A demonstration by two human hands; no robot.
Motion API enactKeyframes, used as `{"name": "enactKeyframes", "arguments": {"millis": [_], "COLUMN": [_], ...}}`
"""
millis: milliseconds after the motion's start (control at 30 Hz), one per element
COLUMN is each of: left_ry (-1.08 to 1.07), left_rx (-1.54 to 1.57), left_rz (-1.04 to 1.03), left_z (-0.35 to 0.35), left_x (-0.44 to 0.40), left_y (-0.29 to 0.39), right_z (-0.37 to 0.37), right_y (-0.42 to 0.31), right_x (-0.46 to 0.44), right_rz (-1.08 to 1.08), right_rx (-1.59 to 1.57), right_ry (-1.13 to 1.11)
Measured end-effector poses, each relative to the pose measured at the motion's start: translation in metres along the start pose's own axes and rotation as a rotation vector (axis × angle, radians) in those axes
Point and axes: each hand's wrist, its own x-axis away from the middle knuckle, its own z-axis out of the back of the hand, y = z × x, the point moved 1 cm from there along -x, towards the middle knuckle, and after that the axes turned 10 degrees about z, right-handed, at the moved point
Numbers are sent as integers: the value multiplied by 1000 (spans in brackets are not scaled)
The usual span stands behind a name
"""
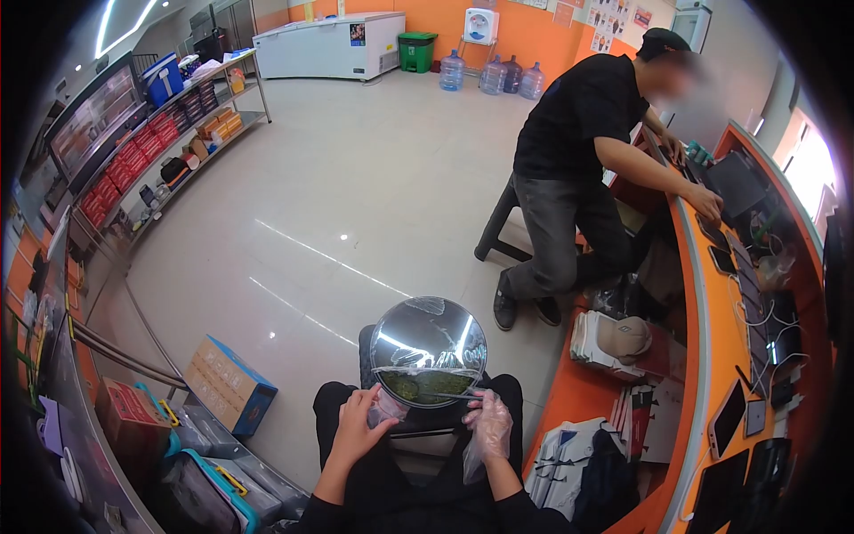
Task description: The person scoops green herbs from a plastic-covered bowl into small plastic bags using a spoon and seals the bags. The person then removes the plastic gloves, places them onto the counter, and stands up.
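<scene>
A round bowl [431, 386] with chopped dark greens rests at my lap. Shiny clear film [427, 334] covers its far part, and the near part lies uncovered. My left hand [356, 427], bare, is at the bowl's near left edge, its fingers and thumb closed about crumpled clear plastic [389, 407]. My right hand [489, 427] wears a loose clear plastic glove and grips slim metal tongs [449, 394] at the near right edge. Their tips reach over the greens; whether they touch them I cannot tell.
A person [578, 151] in black leans over the orange counter [703, 329] on the right, which holds phones and cables. A cardboard box [227, 383] stands on the floor at left, near teal-rimmed bins [209, 489]. Shelving [169, 178], a chest freezer [329, 46] and water bottles [494, 78] stand farther back.
</scene>
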Motion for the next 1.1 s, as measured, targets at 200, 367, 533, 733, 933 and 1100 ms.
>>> {"name": "enactKeyframes", "arguments": {"millis": [200, 367, 533, 733, 933, 1100], "left_ry": [8, 69, 31, 29, 27, -79], "left_rx": [-95, -10, -55, -106, -112, -101], "left_rz": [-24, -30, -38, -69, -152, -235], "left_z": [-5, -6, -4, -3, -7, -16], "left_x": [-5, -9, -9, -18, -37, -53], "left_y": [-7, -5, -2, 5, 11, 12], "right_z": [6, 8, 9, 20, 30, 30], "right_y": [8, 8, 10, 6, -1, -19], "right_x": [-4, -6, -7, -10, -12, -11], "right_rz": [-28, -41, -51, -43, 31, 42], "right_rx": [15, -36, -73, -116, -220, -216], "right_ry": [13, 34, 53, 63, 80, 67]}}
